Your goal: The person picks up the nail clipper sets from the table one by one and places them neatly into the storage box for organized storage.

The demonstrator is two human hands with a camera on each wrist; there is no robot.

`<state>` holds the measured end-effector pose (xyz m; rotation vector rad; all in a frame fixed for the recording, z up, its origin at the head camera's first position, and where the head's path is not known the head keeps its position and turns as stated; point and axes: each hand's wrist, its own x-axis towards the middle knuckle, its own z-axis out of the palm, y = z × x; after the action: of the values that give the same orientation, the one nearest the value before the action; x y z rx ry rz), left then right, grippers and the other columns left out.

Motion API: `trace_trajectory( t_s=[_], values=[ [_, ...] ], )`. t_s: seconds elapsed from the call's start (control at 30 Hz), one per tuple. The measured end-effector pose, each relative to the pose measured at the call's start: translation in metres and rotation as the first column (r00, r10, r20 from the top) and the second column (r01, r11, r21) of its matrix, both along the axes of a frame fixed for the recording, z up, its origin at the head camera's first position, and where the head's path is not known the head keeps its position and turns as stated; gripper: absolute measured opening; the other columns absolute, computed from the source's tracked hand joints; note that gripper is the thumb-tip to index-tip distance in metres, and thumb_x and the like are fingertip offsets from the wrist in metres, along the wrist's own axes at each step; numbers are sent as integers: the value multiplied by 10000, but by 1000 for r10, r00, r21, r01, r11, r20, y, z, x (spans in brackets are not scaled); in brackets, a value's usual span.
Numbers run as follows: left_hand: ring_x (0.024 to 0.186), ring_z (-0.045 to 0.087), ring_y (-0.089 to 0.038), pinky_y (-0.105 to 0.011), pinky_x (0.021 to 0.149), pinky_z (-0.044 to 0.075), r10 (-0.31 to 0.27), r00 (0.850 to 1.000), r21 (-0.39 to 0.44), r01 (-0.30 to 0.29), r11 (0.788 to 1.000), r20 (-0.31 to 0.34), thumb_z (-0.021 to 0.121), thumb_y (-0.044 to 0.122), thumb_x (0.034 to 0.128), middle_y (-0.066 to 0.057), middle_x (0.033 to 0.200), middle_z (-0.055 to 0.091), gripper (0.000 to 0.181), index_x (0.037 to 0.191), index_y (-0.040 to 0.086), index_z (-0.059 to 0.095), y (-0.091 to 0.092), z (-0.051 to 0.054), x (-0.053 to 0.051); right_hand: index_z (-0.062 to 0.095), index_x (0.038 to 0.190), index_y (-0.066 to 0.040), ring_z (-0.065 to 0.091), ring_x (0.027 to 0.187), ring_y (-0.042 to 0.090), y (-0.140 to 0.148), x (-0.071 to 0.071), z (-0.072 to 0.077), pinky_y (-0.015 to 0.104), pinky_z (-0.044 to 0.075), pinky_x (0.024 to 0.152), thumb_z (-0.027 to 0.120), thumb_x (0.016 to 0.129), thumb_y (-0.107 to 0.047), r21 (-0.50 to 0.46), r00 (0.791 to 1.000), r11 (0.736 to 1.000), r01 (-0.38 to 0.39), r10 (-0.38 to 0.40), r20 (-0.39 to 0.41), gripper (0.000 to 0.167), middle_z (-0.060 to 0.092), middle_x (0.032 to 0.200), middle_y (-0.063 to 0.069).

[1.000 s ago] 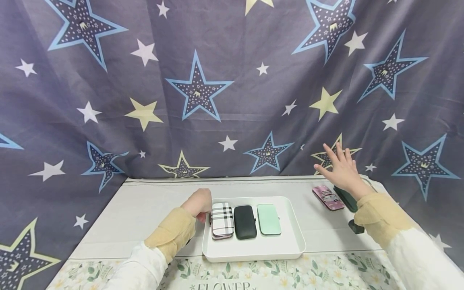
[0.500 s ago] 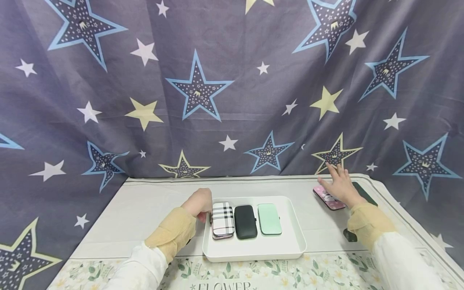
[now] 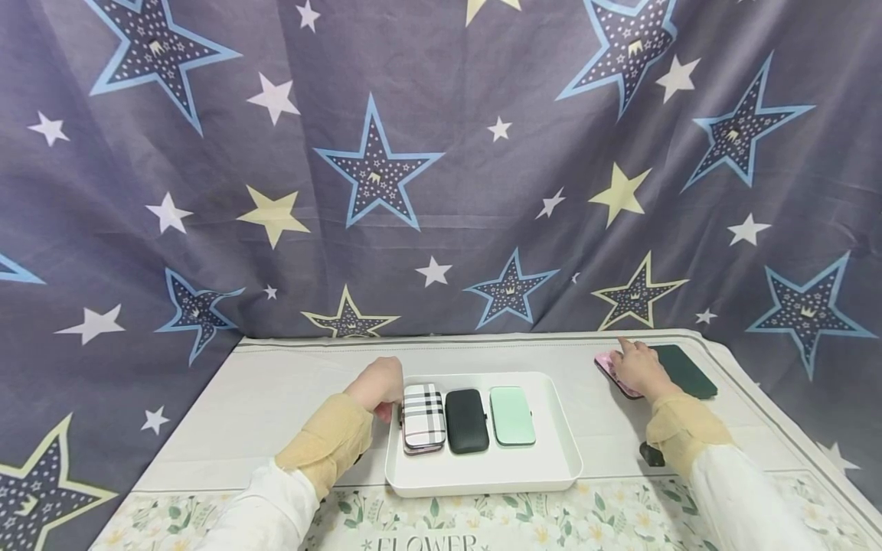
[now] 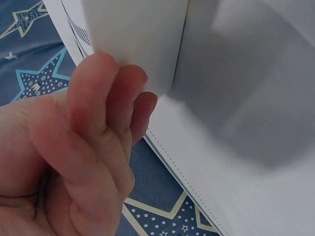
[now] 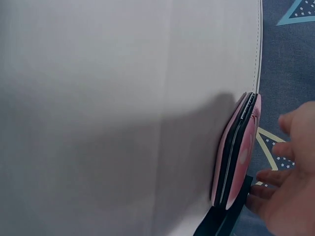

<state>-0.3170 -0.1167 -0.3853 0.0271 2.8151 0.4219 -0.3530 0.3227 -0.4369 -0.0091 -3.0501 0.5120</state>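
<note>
My left hand [image 3: 377, 384] stays at the left wall of the white tray [image 3: 482, 478]. In the left wrist view its bent fingers [image 4: 128, 83] meet the tray's outer wall; whether it grips the rim is hidden. In the head view, my right hand [image 3: 641, 371] covers part of a pink patterned hinged case [image 3: 606, 364]. From the right wrist, that pink case [image 5: 236, 152] lies on the table beside my loosely bent fingers, with nothing held. In the tray lie a plaid white case [image 3: 423, 415], a black ribbed case [image 3: 466, 421] and a mint case [image 3: 513, 415].
Right behind the pink case lies a dark green case [image 3: 689, 373] near the table's right edge. Something pinkish shows beneath the plaid case. A white tablecloth [image 3: 296, 383] with a floral front border covers the table. A starry curtain [image 3: 468, 207] hangs behind it.
My right hand has come down from above the far right of the table and moved left over the pink case, uncovering the dark green one. The left hand and tray look unmoved.
</note>
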Motion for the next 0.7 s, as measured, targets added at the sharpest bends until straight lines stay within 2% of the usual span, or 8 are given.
trace_trajectory(
  t_s=[0.17,0.37,0.47,0.6,0.7],
  values=[
    [339,553,-129,-195,362,508,4,1000,9,-4,1000,-3,615,-100,741,-100,448,597,168,881,-190,596,0,0,0,333,1348,153,292,1219,590,0,1,1,690,358,977,324,961,-171,65,999,997,38,-40,32,505,322,1339,415],
    [326,537,-128,-194,347,496,11,1000,47,-10,999,-19,620,-110,737,-103,440,585,210,924,-203,602,-1,0,2,570,1075,158,469,1045,547,1,0,-1,611,510,766,381,937,-157,154,998,987,41,-47,35,392,535,1105,400],
    [321,534,-123,-190,345,494,2,1000,46,-1,999,-22,614,-108,740,-99,435,584,193,909,-201,604,-1,0,2,599,972,146,506,958,512,0,0,-1,580,524,694,411,936,-172,136,997,989,59,-64,35,371,545,1026,407],
    [321,537,-125,-193,345,497,-8,1000,35,9,999,-21,601,-111,739,-100,434,587,164,875,-202,601,-1,0,2,575,778,75,498,833,430,0,0,1,499,516,607,448,936,-194,111,995,990,87,-92,46,336,533,909,365],
    [320,539,-129,-197,343,497,-10,1000,27,11,1000,-18,599,-109,738,-102,434,588,159,866,-204,598,-2,-1,1,548,728,39,474,814,403,-1,-1,1,485,512,597,475,929,-192,104,994,990,100,-104,33,314,537,882,341]
  ],
)
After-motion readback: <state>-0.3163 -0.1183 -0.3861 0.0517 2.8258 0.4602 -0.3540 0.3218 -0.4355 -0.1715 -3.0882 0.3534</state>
